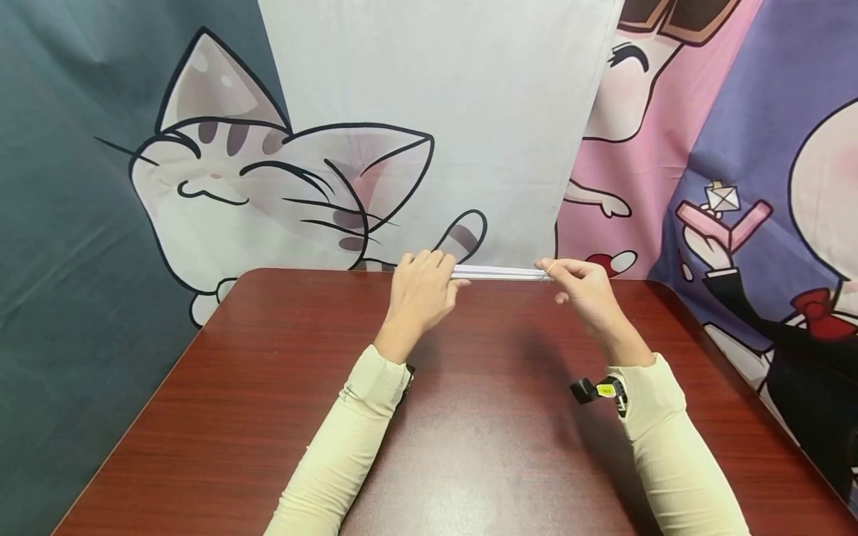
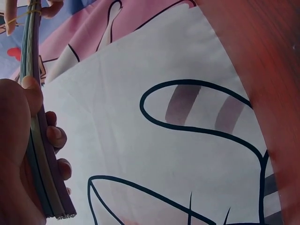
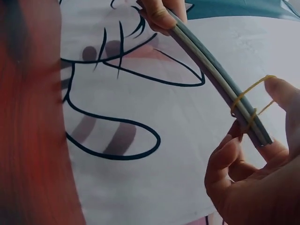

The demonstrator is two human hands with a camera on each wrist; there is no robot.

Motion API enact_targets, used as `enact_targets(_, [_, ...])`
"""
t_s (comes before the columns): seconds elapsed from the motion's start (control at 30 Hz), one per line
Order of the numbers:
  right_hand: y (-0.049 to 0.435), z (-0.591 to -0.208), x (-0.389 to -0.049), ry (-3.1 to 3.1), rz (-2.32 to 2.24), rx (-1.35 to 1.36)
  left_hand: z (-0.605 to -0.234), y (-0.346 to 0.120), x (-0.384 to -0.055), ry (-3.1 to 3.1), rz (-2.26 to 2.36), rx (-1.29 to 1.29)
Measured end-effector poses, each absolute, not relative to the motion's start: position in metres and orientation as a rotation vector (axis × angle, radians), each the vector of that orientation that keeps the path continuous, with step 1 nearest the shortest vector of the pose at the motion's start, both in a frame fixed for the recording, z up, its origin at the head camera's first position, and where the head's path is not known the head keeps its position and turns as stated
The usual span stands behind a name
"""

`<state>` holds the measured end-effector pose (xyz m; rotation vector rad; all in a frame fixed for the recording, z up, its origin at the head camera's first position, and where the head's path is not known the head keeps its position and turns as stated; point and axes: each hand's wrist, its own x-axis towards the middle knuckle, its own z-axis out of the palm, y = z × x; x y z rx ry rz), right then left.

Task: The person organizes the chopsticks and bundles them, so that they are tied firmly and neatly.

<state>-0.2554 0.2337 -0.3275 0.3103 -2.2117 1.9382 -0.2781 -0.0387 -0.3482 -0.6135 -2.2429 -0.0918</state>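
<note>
1. The bundle of strips point(image 1: 499, 272) is up above the far edge of the table point(image 1: 469, 417), held between your two hands.
2. Your left hand point(image 1: 424, 286) holds the bundle firmly, thumb on one side and fingers wrapped round the other.
3. Your right hand point(image 1: 590, 290) works at the opposite end: one digit hooks the yellow rubber band point(image 3: 252, 86) outward, other fingers curl by the strips' tips.
4. Expect the strips to be light and bendable, likely to slide against each other; keep your left grip snug without crushing them.
5. The band looks taut and springy; hold its loop near the fingertip, as it could snap off.
</note>
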Motion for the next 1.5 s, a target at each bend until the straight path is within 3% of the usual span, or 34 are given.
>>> enact_targets(0.57, [0.209,-0.326,-0.245,-1.819,0.867,0.881,-0.351,-0.04,-0.28,-2.224,-0.108,-0.605])
enact_targets(0.97, [0.198,-0.34,-0.243,-1.585,1.052,0.872,-0.344,-0.044,-0.276,-2.23,-0.128,-0.541])
enact_targets(1.5, [0.203,-0.336,-0.232,-1.684,1.615,0.501,-0.344,-0.046,-0.277,-2.271,-0.153,-0.485])
